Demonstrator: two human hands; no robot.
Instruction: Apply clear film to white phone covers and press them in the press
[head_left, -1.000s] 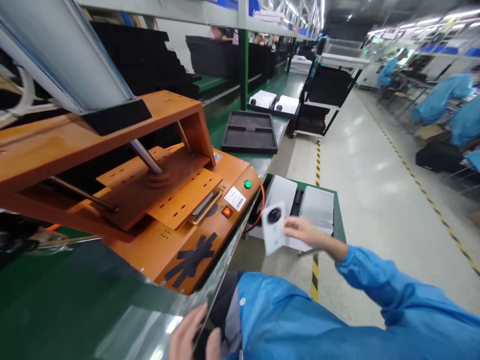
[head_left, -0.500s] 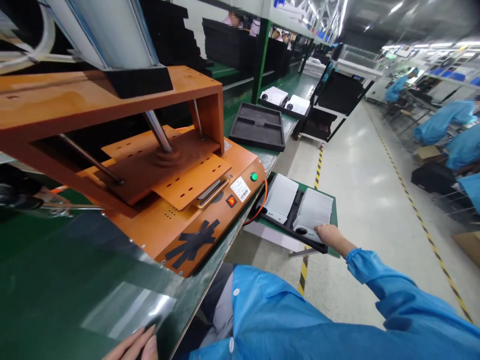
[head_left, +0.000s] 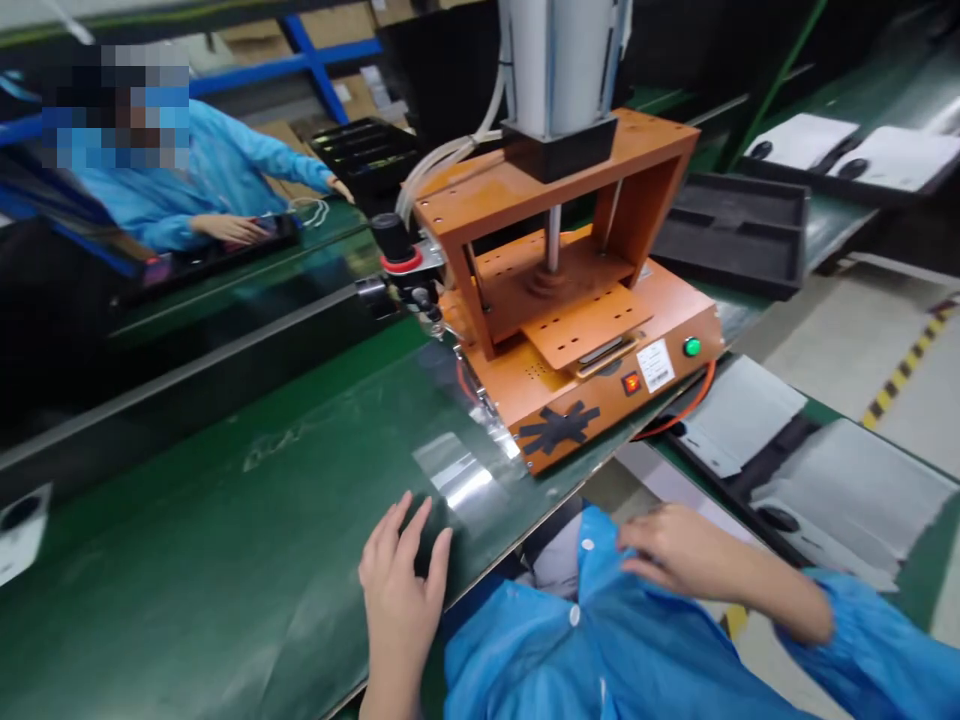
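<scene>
My left hand [head_left: 405,570] hovers over or rests on the green worktop, fingers spread and nothing in it. Just beyond its fingertips lies a clear plastic film [head_left: 461,480]. My right hand [head_left: 675,548] is in front of my blue coat, its fingers loosely bent and apart, with nothing visible in them. To its right, a black tray [head_left: 739,487] holds two pale, film-covered panels: the left panel [head_left: 742,410] and the right panel [head_left: 855,490]. An orange press [head_left: 577,360] with a lit green button stands beyond both hands, its upper plate over a lower plate.
An empty black tray [head_left: 735,235] sits behind the press, and another tray [head_left: 900,195] with white panels lies farther right. A white part [head_left: 22,530] lies at the far left. Across the bench [head_left: 247,520], a person in blue [head_left: 217,160] handles items in a dark tray.
My view has swung left. My right hand has come away from the panel in the side tray and moved back toward my body. More of my left hand shows, with fingers spread.
</scene>
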